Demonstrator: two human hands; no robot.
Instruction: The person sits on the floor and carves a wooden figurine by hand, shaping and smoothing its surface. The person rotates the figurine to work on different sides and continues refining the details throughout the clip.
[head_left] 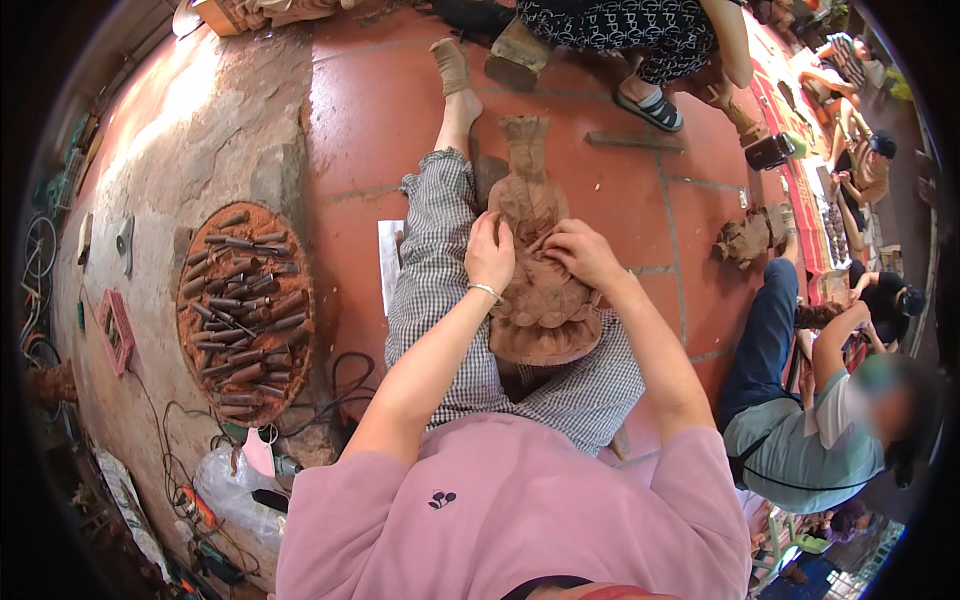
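carved figure [546, 345] partly hidden by hands [490, 256], co-worker's head [892, 402] blurred, patterned trousers [620, 38] cut off above

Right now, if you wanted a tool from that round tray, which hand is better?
Probably the left hand: it's nearer the tools, which lie on that side. The right hand is farther away and would likely cross the left arm. Both touch the statue.

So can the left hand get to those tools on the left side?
Probably yes: the left hand would leave the carved figure and pass over the checked trouser leg, with nothing tall seeming to block the tools.
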